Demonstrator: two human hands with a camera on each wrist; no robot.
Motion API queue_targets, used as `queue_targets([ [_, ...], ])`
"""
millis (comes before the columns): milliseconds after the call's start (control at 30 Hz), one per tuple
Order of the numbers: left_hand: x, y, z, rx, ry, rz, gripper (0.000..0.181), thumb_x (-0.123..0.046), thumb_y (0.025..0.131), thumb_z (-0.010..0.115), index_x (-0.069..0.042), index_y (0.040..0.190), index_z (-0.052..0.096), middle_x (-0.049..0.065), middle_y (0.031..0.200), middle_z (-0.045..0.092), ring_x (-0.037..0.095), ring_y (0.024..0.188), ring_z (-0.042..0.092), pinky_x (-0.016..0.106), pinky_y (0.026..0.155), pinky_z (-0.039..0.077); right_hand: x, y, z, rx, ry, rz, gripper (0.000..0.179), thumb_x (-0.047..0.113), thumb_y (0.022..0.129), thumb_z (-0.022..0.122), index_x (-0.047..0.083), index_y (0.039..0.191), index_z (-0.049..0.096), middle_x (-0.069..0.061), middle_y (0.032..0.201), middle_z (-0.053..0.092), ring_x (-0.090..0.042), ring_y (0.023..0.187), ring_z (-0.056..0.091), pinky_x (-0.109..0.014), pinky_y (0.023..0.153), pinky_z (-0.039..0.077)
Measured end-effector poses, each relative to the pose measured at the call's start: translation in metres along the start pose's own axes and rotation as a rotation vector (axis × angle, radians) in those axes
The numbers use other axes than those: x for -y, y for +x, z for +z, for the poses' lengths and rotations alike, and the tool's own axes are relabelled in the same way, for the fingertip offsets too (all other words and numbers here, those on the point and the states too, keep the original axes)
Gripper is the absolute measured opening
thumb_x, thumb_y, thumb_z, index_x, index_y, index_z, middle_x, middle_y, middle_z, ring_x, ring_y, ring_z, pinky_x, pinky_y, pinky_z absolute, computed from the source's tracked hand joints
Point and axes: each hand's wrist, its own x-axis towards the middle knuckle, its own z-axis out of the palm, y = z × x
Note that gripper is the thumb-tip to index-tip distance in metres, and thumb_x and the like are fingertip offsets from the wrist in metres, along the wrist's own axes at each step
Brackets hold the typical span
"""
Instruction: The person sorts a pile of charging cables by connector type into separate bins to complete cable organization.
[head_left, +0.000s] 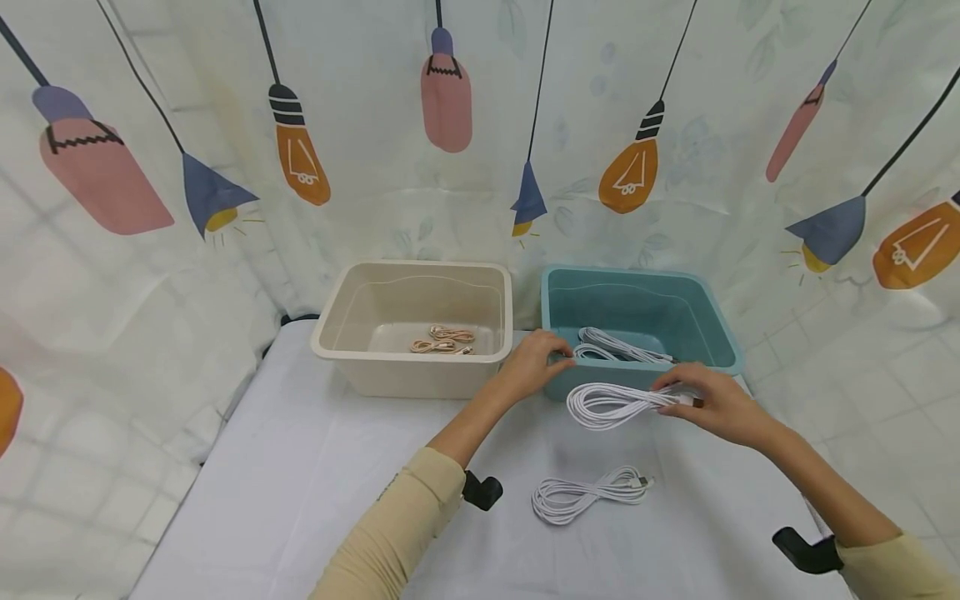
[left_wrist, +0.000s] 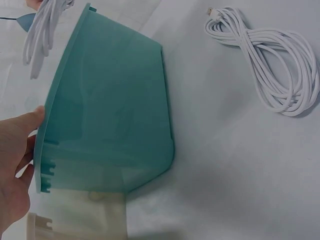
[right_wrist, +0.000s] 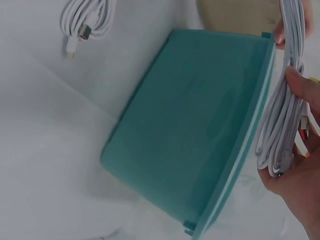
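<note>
My right hand grips a coiled white USB cable by its plug end. The loops hang out leftward in front of the teal bin's near rim. In the right wrist view, thumb and fingers hold the bundled cable, a metal plug beside them. My left hand has its fingertips at the near left corner of the teal bin, fingers loosely bent at the rim in the left wrist view. Inside that bin lie white cables. Another coiled white cable rests on the table nearer me.
Left of the teal bin stands a cream bin holding small bundles of tan cable. A white cloth covers the table. Behind both bins hangs a curtain printed with lamps.
</note>
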Motion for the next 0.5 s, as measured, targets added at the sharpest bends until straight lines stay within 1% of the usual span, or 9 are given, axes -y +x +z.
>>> queue_targets([
  [267, 0.0, 0.0, -0.001, -0.001, -0.001, 0.005, 0.017, -0.02, 0.101, 0.073, -0.007, 0.11, 0.08, 0.007, 0.107, 0.077, 0.023, 0.109, 0.066, 0.037, 0.098, 0.054, -0.005, 0.007, -0.015, -0.007, -0.017, -0.021, 0.044, -0.012, 0.076, 0.085, 0.01, 0.111, 0.072, -0.002, 0.103, 0.07, -0.004, 0.084, 0.05, -0.02, 0.052, 0.043],
  [400, -0.001, 0.0, 0.0, -0.002, 0.007, 0.003, 0.016, -0.02, 0.101, 0.074, -0.008, 0.11, 0.08, 0.006, 0.107, 0.077, 0.023, 0.109, 0.066, 0.036, 0.097, 0.054, -0.007, 0.013, -0.023, -0.034, -0.051, -0.03, 0.044, -0.012, 0.074, 0.086, 0.01, 0.11, 0.074, -0.003, 0.102, 0.071, -0.004, 0.083, 0.051, -0.02, 0.054, 0.042],
  [500, -0.001, 0.001, 0.0, 0.001, 0.014, -0.005, 0.016, -0.02, 0.101, 0.074, -0.008, 0.11, 0.08, 0.006, 0.107, 0.077, 0.023, 0.109, 0.066, 0.035, 0.097, 0.054, -0.009, 0.018, -0.029, -0.046, -0.067, -0.01, 0.042, -0.012, 0.075, 0.086, 0.008, 0.11, 0.074, -0.004, 0.1, 0.071, -0.004, 0.079, 0.05, -0.02, 0.054, 0.04],
])
